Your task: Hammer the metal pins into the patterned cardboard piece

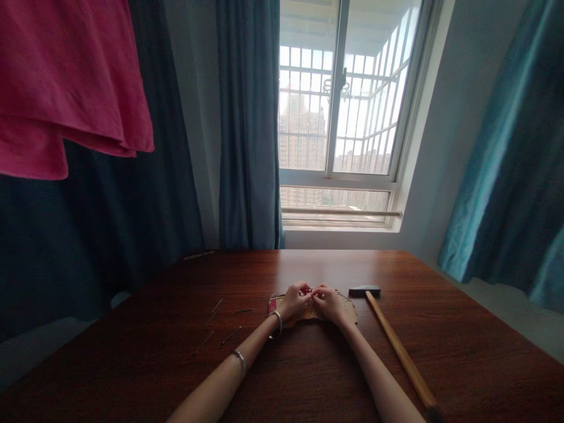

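We see the left hand [294, 298] and the right hand [328, 301] close together over a printed piece of cardboard [308, 314], which lies on the brown tabletop [308, 370] just left of the hammer's head. Their fingers are bent inward, the tips almost meeting; we cannot tell whether they grasp something small between them. The cardboard is tan, with a red patch on its left end and a row of slanted dark marks along its far right edge. Its print is too small for us to read. Left of it we see several thin nails [231, 335] lying apart from one another. The hammer [400, 351] has a dark head and a plain wooden handle slanting toward us on the right. The left wrist wears a bracelet [278, 323]. Beyond the tabletop we see a window [304, 161] and a blue curtain [249, 129].
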`<state>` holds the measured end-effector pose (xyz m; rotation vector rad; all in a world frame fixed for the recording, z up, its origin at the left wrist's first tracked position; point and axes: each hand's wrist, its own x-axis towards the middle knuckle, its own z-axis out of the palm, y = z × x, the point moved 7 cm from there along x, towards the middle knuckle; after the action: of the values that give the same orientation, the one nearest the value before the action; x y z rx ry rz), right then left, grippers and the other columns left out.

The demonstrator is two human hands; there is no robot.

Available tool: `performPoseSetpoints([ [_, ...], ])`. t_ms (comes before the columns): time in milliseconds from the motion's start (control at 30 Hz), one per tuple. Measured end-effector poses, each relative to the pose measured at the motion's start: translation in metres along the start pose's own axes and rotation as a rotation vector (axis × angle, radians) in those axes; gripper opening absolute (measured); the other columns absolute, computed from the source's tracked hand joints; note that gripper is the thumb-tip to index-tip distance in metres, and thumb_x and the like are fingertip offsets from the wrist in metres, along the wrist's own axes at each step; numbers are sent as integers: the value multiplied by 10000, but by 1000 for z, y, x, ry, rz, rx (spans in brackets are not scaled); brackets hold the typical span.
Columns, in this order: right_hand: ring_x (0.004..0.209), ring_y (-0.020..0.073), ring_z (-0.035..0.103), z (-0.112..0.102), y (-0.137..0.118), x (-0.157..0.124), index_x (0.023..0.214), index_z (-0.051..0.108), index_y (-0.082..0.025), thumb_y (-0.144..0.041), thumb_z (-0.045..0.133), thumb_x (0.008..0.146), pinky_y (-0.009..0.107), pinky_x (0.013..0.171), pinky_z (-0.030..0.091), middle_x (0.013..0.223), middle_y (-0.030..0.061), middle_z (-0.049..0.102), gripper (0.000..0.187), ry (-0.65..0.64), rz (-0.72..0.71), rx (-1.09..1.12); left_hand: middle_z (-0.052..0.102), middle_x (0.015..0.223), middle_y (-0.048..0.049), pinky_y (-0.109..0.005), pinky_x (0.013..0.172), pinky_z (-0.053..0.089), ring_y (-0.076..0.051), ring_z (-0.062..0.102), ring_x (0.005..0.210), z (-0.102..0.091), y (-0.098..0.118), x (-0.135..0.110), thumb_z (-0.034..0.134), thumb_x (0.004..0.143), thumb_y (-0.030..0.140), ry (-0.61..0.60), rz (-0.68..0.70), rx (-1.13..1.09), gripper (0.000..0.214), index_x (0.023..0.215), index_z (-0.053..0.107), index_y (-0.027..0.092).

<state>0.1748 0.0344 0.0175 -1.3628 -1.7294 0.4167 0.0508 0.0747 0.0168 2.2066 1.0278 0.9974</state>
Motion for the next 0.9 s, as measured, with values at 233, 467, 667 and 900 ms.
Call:
performPoseSetpoints([
  [233,697,142,629,-32,0,8,852,706,-195,-241,563,732,251,696,488,885,46,671,192,92,38,15,663,772,-41,-235,663,442,-149,584,716,-2,3,-1,556,746,251,3,-13,-2,176,826,662,135],
  [467,717,183,635,-98,18,2,902,688,-153,-290,489,738,309,736,484,920,85,676,291,265,151,-20,659,761,-45,-241,677,443,-151,583,717,-3,3,-3,563,727,233,19,-33,5,163,798,670,133],
  [667,727,181,627,-116,18,-10,914,677,-152,-269,478,738,304,746,466,933,85,664,290,307,201,-92,659,777,-50,-248,693,446,-156,585,731,-3,4,-3,564,726,238,10,-36,2,170,801,673,132],
  [900,911,236,609,-140,26,-49,1054,639,-169,-250,458,787,307,775,434,1016,139,620,333,197,446,-626,656,765,-44,-237,666,443,-145,580,695,-3,6,-3,557,723,228,-8,-32,-15,160,777,670,129],
])
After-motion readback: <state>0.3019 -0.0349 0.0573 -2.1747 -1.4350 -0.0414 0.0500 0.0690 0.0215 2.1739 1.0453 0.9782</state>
